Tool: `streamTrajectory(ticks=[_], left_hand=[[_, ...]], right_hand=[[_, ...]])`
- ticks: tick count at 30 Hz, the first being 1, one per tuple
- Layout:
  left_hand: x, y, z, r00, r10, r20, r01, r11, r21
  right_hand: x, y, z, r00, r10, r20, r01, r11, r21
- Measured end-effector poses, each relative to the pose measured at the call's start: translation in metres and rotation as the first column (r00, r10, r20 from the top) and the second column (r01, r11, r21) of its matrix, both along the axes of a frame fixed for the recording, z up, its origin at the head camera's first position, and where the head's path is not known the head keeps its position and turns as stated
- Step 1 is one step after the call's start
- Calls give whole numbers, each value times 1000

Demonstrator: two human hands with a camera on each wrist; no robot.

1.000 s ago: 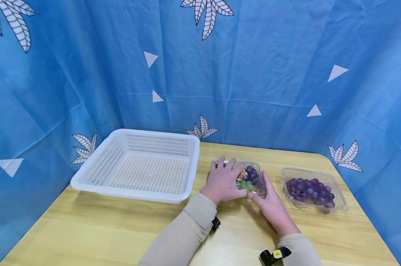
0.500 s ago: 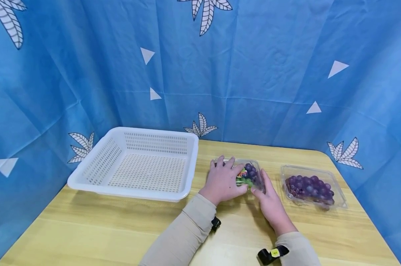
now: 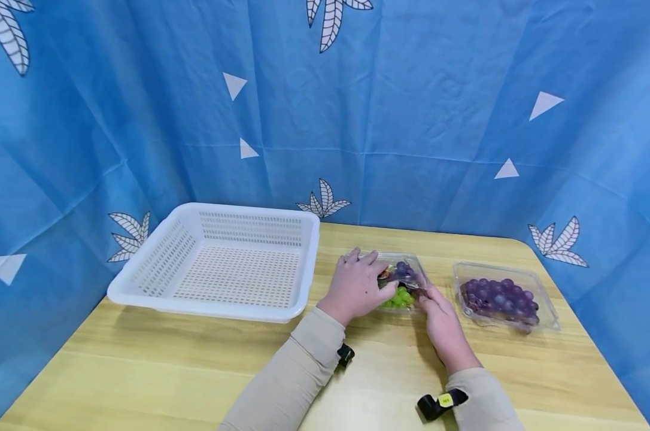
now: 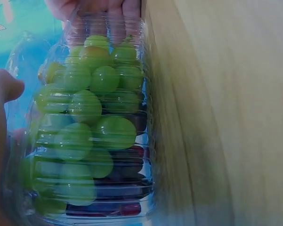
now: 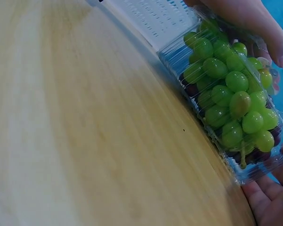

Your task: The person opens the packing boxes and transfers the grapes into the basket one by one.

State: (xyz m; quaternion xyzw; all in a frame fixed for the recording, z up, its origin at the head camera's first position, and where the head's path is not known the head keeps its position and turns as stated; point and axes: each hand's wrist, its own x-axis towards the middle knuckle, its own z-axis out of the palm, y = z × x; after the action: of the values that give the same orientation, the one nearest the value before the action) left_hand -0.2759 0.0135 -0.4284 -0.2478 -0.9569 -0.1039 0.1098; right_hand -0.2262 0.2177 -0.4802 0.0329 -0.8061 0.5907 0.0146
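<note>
A clear plastic clamshell box (image 3: 418,267) of grapes lies on the table. Green grapes (image 3: 399,297) show along its near side, dark purple ones (image 3: 404,270) farther back. My left hand (image 3: 357,291) rests over the box's left part with fingers spread, partly covering a colourful label. At the right end, my right hand (image 3: 446,332) holds the box's edge, thumb in front and fingers behind. In the right wrist view, green grapes (image 5: 238,82) press against the clear wall, and the right hand (image 5: 275,202) is at the box's end. The lid's near edge looks slightly raised.
A white slotted plastic basket (image 3: 306,281) stands on the left of the wooden table (image 3: 206,371). On the right is a second clear box (image 3: 548,299) of purple grapes (image 3: 500,299). A blue patterned curtain (image 3: 422,90) surrounds the table's back and sides.
My right hand has moved its thumb up onto the box's near right corner. The lid's near edge has risen, and the green grapes show more plainly. The left hand stays on the box.
</note>
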Motion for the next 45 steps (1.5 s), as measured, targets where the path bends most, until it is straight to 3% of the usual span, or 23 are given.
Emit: streamTrajectory(ticks=[6, 9, 13, 21, 26, 32, 45], left_hand=[[-1, 0, 2, 998, -54, 12, 55, 998, -19], [0, -2, 3, 996, -69, 50, 70, 997, -25], [2, -6, 5, 992, -75, 99, 78, 997, -27], [-1, -11, 11, 991, -76, 109, 84, 994, -71], [2, -13, 15, 980, -67, 186, 82, 994, -73], [5, -14, 25, 976, -67, 208, 82, 995, -62], [4, -18, 26, 964, -99, 247, 115, 992, -53]], right_hand=[[1, 1, 1, 1000, -20, -24, 20, 1000, -17], [2, 0, 0, 999, -34, -26, 34, 999, 1], [1, -1, -2, 999, -44, -3, 44, 998, 41], [-9, -4, -4, 997, -69, -23, 70, 996, 60], [-7, -4, -6, 997, -75, -1, 75, 994, 78], [-7, -2, -3, 997, -76, -25, 78, 990, 116], [-4, -4, -2, 998, -65, 11, 64, 995, 75]])
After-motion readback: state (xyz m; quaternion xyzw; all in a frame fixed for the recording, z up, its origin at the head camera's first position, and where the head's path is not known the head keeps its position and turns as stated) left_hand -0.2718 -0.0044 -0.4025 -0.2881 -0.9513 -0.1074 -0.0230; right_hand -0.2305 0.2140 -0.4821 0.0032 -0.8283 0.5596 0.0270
